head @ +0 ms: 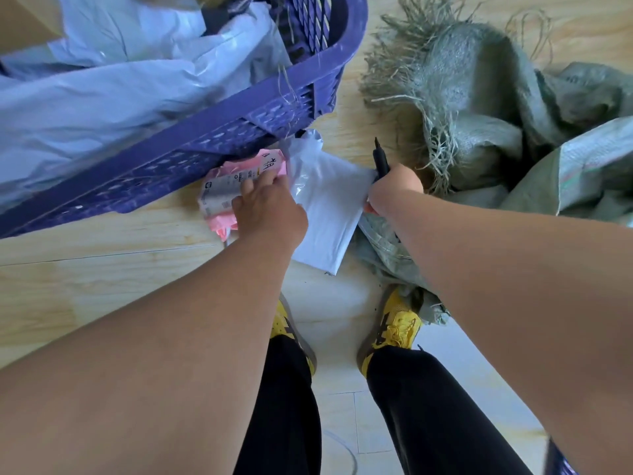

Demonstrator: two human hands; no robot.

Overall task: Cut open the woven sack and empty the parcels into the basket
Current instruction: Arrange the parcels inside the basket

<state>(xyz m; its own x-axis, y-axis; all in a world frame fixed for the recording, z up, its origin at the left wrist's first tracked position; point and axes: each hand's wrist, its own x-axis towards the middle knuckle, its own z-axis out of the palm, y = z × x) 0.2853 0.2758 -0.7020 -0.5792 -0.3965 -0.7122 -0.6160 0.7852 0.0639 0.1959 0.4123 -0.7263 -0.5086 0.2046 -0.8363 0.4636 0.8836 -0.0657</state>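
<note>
A purple plastic basket (219,132) at the upper left holds several grey-white parcels (102,94). The grey-green woven sack (486,108) lies crumpled on the floor at the right, its cut edge frayed. A pink parcel (226,186) with a printed label lies on the floor against the basket; my left hand (270,210) grips its right side. A white parcel (325,207) lies between my hands. My right hand (394,190) pinches that parcel's right edge and also holds a black pen-like tool (381,159) pointing up.
My two feet in yellow shoes (394,327) stand on the pale floor just below the parcels. Part of the sack (387,248) lies over my right foot. Loose sack fibres hang on the basket rim (291,87).
</note>
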